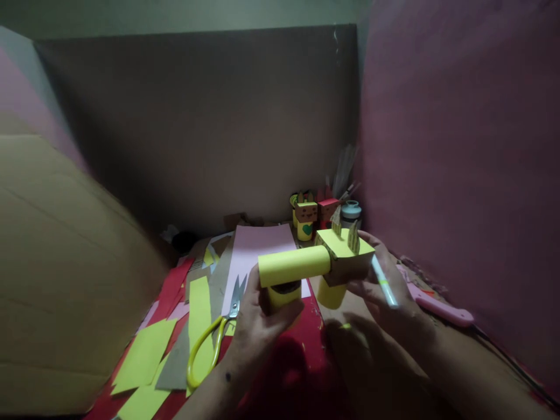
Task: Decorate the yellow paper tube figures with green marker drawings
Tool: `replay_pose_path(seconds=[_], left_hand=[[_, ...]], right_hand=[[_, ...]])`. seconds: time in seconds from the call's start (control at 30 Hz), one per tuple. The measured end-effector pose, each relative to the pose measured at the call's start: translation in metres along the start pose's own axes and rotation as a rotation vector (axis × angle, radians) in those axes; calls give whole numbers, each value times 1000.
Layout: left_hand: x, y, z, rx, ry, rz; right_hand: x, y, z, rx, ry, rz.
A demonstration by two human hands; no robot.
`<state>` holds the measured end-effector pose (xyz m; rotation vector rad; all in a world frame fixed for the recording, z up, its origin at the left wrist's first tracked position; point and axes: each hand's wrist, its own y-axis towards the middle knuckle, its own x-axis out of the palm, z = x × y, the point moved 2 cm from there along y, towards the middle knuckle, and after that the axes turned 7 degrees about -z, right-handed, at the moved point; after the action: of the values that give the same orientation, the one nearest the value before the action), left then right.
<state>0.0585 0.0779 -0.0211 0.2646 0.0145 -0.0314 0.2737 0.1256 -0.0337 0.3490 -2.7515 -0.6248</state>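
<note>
My left hand [258,326] is closed around a short yellow paper cylinder [284,296] with a dark opening at its top. A longer yellow paper tube [295,265] lies sideways over that cylinder, its right end against a cardboard animal figure [350,262]. The figure has a boxy brown head with a yellow top, two corrugated ears and a yellow tube body [331,293]. My right hand [380,286] grips the head from the right side. A pale blue pen-like stick [384,283] sits between its fingers.
Yellow-handled scissors [219,332] lie left of my left hand among yellow paper pieces [146,356] and red strips [177,286]. Pink paper [262,248] lies behind. Finished-looking figures [306,219] and a jar [351,211] stand at the back. A pink glue gun [441,306] rests right.
</note>
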Motion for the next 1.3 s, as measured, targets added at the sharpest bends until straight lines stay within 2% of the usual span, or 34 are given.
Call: replay_pose_path(seconds=[0.07, 0.2, 0.3, 0.47, 0.6, 0.77, 0.83, 0.93, 1.03, 1.1, 1.17, 1.2, 1.3], left_hand=[[2, -1, -7, 13, 3, 17], [8, -5, -17, 102, 44, 153], [16, -9, -19, 159, 66, 186], [20, -14, -20, 203, 116, 153], [18, -17, -20, 240, 242, 104], [18, -20, -20, 208, 253, 89], [14, -22, -16, 180, 267, 7], [3, -26, -6, 120, 289, -246], [-12, -27, 7, 12, 202, -353], [-17, -23, 16, -53, 121, -259], [-16, -15, 23, -140, 56, -218], [-13, -11, 25, -183, 39, -239], [2, 2, 27, -277, 31, -461]], right_hand=[[0, 3, -2, -21, 9, 38], [6, 3, -5, -6, -57, 117], [12, -1, -4, 47, -76, 100], [15, -1, 1, 22, -43, 80], [17, 5, 0, 7, -5, 51], [17, 12, -3, 35, 25, -14], [12, 15, -1, 33, 23, -30], [3, 19, 3, 40, 30, -49], [-5, 22, 6, 66, 38, -91], [-9, 23, 6, 86, 31, -126], [-11, 23, 6, 107, 17, -162], [-11, 23, 5, 119, 9, -179], [-11, 24, 2, 163, -14, -246]])
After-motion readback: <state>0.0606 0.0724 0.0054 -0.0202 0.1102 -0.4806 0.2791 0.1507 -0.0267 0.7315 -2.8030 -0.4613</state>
